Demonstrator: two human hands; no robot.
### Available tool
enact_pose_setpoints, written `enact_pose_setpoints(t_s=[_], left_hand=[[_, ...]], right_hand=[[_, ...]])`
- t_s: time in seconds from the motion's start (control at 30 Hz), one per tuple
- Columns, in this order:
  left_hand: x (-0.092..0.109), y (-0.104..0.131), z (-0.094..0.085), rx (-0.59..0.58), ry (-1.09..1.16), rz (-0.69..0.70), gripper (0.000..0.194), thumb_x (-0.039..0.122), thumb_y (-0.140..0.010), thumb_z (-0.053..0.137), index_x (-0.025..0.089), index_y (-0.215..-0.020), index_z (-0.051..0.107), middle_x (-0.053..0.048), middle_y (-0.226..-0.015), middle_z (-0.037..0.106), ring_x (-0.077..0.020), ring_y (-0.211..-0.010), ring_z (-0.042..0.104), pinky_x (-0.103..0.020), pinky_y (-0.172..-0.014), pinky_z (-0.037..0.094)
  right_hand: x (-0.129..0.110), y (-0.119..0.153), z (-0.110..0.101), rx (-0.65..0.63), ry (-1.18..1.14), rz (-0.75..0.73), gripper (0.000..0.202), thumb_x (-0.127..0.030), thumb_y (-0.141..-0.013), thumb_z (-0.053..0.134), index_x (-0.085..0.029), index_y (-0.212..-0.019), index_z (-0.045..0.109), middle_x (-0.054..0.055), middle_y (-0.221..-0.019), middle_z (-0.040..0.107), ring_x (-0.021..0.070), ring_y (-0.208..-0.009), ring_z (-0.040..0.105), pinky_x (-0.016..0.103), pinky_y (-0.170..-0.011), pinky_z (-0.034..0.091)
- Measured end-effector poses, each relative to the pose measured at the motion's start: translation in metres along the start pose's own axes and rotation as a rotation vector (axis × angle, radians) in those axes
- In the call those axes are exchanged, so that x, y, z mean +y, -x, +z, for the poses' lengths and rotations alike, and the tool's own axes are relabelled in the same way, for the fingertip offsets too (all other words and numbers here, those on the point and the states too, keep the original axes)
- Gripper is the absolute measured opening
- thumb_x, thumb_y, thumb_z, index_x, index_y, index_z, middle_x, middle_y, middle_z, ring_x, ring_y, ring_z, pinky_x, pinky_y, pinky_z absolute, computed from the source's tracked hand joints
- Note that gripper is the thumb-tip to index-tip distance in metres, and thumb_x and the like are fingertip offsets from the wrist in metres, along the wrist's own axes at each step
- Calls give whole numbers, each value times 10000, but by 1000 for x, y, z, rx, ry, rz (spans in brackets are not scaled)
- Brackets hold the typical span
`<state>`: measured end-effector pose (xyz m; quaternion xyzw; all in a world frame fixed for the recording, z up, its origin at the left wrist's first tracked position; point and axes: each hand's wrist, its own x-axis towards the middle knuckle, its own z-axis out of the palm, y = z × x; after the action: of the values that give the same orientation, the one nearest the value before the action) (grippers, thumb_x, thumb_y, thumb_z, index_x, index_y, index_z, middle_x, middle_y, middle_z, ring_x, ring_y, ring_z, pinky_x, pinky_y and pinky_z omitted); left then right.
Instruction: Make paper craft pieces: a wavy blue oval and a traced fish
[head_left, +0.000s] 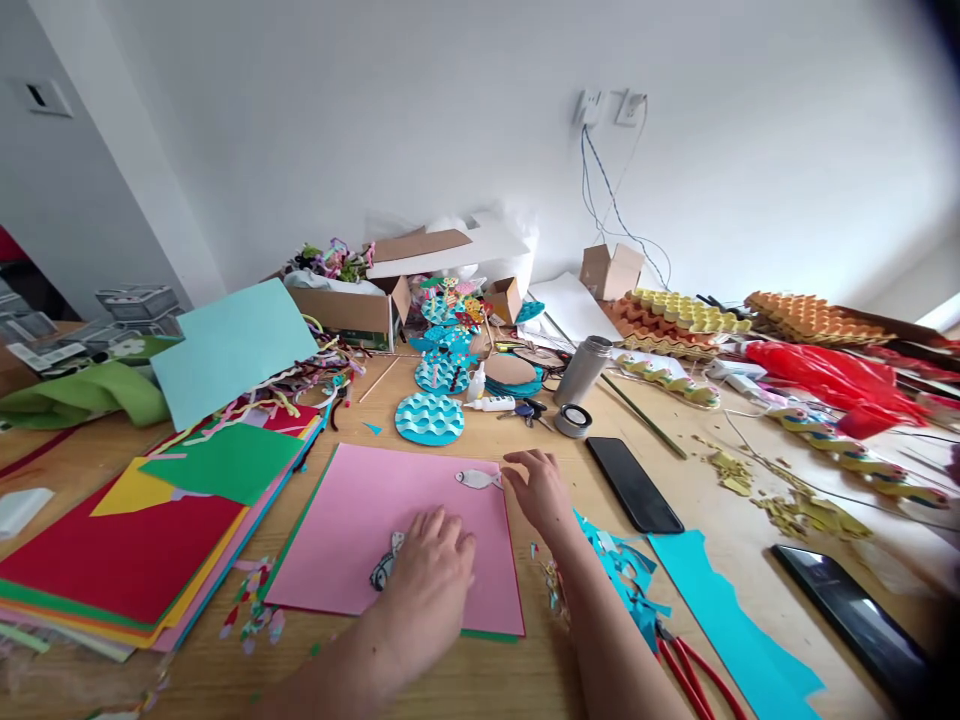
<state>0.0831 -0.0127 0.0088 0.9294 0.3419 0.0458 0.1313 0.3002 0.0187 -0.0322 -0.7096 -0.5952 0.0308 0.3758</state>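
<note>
A sheet of pink paper (337, 540) lies on the wooden table, with green and red edges of other sheets showing beneath it. My left hand (431, 560) rests flat on it, fingers spread. Partly covered by that hand is a dark-patterned fish cutout (382, 568). Near the sheet's upper right corner lies a pale fish cutout (477, 480). My right hand (538, 490) is at its tail, fingers curved and apart; whether they touch the tail I cannot tell.
Stacked coloured paper (135, 540) lies left. Behind the sheet are a blue wavy disc (429, 418), a glue bottle (491, 403) and a grey flask (583, 370). To the right are a phone (634, 484), blue paper scraps (626, 570), red-handled pliers (686, 660) and another phone (847, 615).
</note>
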Motion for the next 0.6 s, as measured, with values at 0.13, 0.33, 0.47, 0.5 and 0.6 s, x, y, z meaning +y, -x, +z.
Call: enact_pose_setpoints(t_s=[0.13, 0.33, 0.47, 0.5, 0.6], left_hand=[[12, -3, 16, 1, -2, -7, 313, 179, -812, 490, 197, -1101, 611, -146, -1203, 572, -321, -1191, 443, -512, -1025, 327], [23, 0, 23, -122, 19, -35, 386, 188, -876, 404, 106, -1212, 575, -213, -1298, 518, -365, -1258, 398, -532, -1034, 319], [26, 3, 31, -151, 25, -28, 432, 178, -868, 423, 142, -1283, 541, -230, -1373, 459, -375, -1274, 403, -553, -991, 358], [27, 4, 32, -144, 20, -20, 443, 173, -868, 418, 139, -1294, 533, -237, -1380, 450, -378, -1279, 400, -553, -984, 365], [29, 6, 33, -128, -26, 2, 450, 179, -878, 393, 103, -1301, 528, -258, -1372, 453, -384, -1282, 401, -543, -976, 378]], right_hand=[[-1, 3, 1, -128, 55, -87, 188, -205, -783, 645, -258, -944, 728, 78, -919, 658, 256, -906, 537, 396, -820, 442], [-1, 5, 8, -201, 112, -166, 231, -263, -813, 644, -274, -1031, 718, 82, -958, 631, 264, -936, 514, 420, -837, 452], [1, 5, 11, -192, 127, -200, 202, -272, -834, 617, -275, -1002, 729, 84, -941, 627, 267, -920, 509, 440, -831, 449], [1, 5, 12, -192, 131, -205, 197, -268, -838, 612, -264, -995, 732, 85, -939, 627, 267, -917, 505, 441, -830, 449], [0, 5, 15, -182, 143, -220, 191, -251, -841, 603, -233, -977, 736, 91, -920, 629, 268, -900, 494, 440, -814, 450]])
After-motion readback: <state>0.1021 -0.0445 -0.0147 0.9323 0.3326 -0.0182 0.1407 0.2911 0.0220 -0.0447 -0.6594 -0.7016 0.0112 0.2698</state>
